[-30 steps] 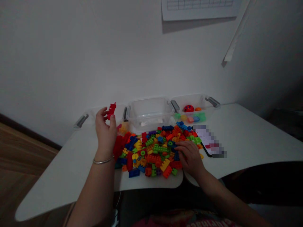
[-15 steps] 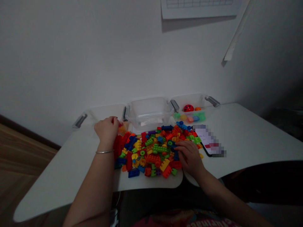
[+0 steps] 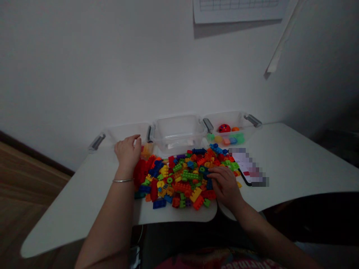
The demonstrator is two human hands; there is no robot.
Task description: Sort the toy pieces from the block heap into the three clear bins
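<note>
Head view, starting at my left: my left hand (image 3: 127, 152) lies loosely spread with nothing in it, fingertips at the near wall of the clear plastic bin on the left (image 3: 123, 131). A second ago this hand held a red toothed plastic piece up in the air above that bin; now the piece is out of my fingers. I cannot pick it out inside the bin in this dim light, so it has most likely gone in there, which I take as one red piece sorted. A thin silver bangle (image 3: 122, 181) sits on that wrist.

Just right of that hand spreads the heap of coloured plastic building bricks (image 3: 179, 177), red ones nearest my left fingers, green and orange in the middle. Beyond the heap stands the empty clear middle bin (image 3: 178, 130), and right of it the clear right-hand bin (image 3: 232, 125) with a few round coloured toys inside.

My right hand (image 3: 224, 183) has not shifted; it rests palm down on the heap's right edge, fingers curled onto bricks, though I cannot tell whether they pinch one. Just beyond its knuckles lies a phone (image 3: 249, 168), screen blurred.

Everything sits on a white curved tabletop (image 3: 294, 164) against a plain white wall (image 3: 112, 67), with a sheet of paper (image 3: 238, 9) pinned high above and wooden floor (image 3: 19, 194) far left.
</note>
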